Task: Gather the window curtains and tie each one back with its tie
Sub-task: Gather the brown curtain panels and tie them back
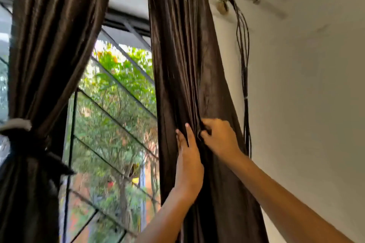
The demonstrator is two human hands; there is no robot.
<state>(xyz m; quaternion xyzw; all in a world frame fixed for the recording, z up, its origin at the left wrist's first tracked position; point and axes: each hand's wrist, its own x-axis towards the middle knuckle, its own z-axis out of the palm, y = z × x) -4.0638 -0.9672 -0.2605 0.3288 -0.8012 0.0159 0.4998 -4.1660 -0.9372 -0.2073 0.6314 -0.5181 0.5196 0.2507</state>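
Right curtain (183,65): dark brown, hanging ungathered beside the white wall (306,85).
Left hand (188,162): fingers straight, pressed flat on its folds.
Right hand (219,136): fingers curled, pinching a pleat.
Left curtain (49,45): tied back with its tie (19,134).
Window (114,114): barred, trees outside.
Wires (244,65): hanging down the wall.

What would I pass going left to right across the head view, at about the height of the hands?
Tied-back curtain → window → loose curtain → left hand → right hand → hanging cables → wall.
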